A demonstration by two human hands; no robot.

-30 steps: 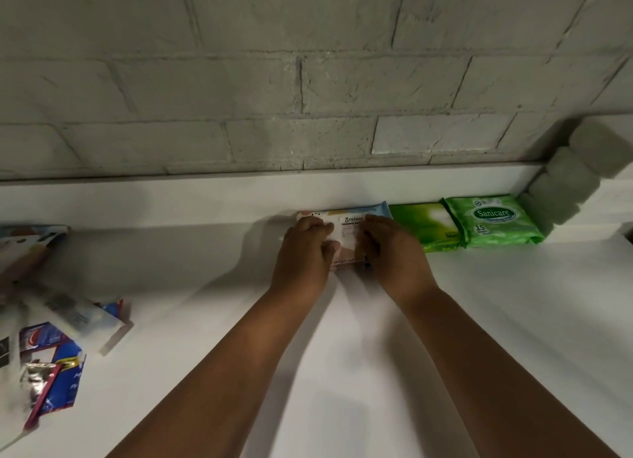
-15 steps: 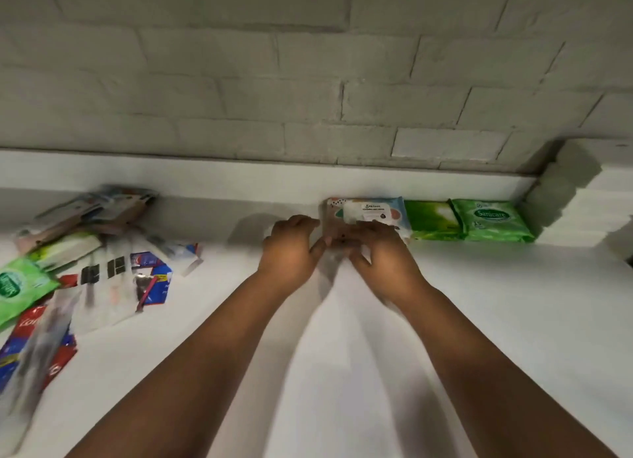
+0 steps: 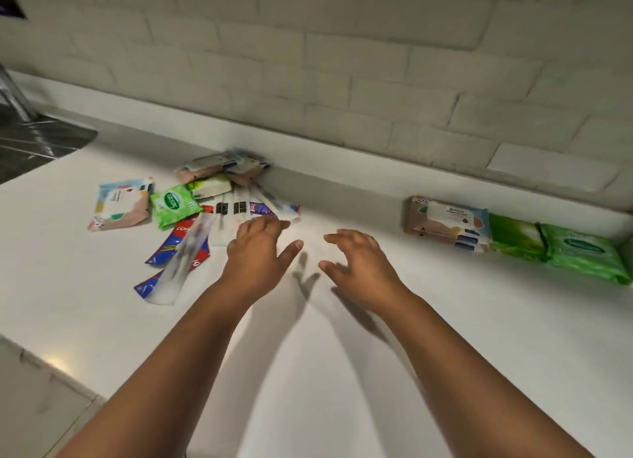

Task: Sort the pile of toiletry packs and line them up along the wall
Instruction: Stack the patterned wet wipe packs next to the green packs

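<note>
Both hands empty, fingers spread and loosely bent above the bare white table (image 3: 445, 355): left hand (image 3: 255, 254) at about 11 o'clock from frame centre with fingertips right at the near edge of the pile (image 3: 205, 211), contact not possible to tell; right hand (image 3: 358, 262) at about 1 o'clock over bare surface, gripping nothing. Lined up along the wall (image 3: 342, 64) at 3 o'clock: three packs only, touching side by side, a pastel patterned wipes pack (image 3: 445, 223), then a plain green pack (image 3: 513, 236), then a green labelled pack (image 3: 585, 254) at the far right end. Left unsorted at 10 o'clock: the bulk of the job, namely another patterned pack (image 3: 120, 204), a small green wipes pack (image 3: 173, 204), several red and blue toothpaste sachets (image 3: 171, 245), pale sachets too blurred to name, and a loose stack of packs (image 3: 222, 168) leaning against the wall's ledge. Judged an early stage, well under half done. Judged next: a pick from the pile by the left hand, then a place beside the patterned pack, where free ledge remained between row and pile.
</note>
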